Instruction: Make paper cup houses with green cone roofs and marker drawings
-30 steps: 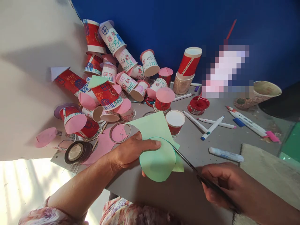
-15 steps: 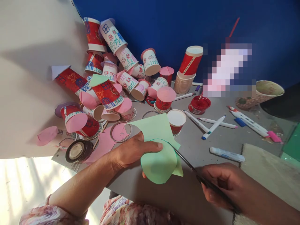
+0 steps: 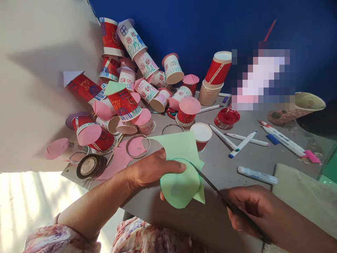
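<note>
My left hand (image 3: 151, 168) pinches a sheet of light green paper (image 3: 179, 149) above the grey table (image 3: 223, 165), thumb on top. A round shape (image 3: 180, 186) drawn on the paper is partly cut free and hangs toward me. My right hand (image 3: 250, 209) grips thin scissors (image 3: 210, 182), whose blades reach up-left into the paper's right edge along the circle's outline.
A heap of decorated red and white paper cups (image 3: 131, 88) with pink paper discs fills the far left. A cup stack (image 3: 210, 91), a red paint pot (image 3: 226, 117), several markers (image 3: 242, 140), a glue stick (image 3: 256, 175), tape rolls (image 3: 91, 166) and a woven mat (image 3: 300, 196) lie around.
The scissors have worked further along the circle's edge, and the green paper has turned slightly in my left hand. The camera view shifted a little, moving everything rightward.
</note>
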### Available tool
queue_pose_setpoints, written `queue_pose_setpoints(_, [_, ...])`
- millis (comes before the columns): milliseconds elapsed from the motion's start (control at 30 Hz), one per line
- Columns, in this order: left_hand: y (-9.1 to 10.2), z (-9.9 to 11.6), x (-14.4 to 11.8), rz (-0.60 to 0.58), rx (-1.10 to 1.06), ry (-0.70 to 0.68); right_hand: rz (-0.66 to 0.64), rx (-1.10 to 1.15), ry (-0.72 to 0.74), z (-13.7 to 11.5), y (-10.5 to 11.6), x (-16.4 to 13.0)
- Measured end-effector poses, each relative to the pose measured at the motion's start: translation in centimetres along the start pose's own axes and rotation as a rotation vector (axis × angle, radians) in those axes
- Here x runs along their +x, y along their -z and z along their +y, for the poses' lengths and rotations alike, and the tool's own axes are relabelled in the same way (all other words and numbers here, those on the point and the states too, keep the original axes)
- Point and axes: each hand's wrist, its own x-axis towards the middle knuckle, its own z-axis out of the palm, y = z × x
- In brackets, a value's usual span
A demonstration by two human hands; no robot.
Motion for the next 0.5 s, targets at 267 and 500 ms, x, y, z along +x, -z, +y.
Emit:
queue_pose_setpoints(267, [-0.06,0.27,-0.01,-0.081,0.013,0.008,0.027,-0.009,0.02,0.53,0.1,0.02])
queue_pose_setpoints(500, [0.4,0.17,-0.15,-0.028,0.161,0.003,0.0,0.063,-0.006,-0.22,0.19,-0.08])
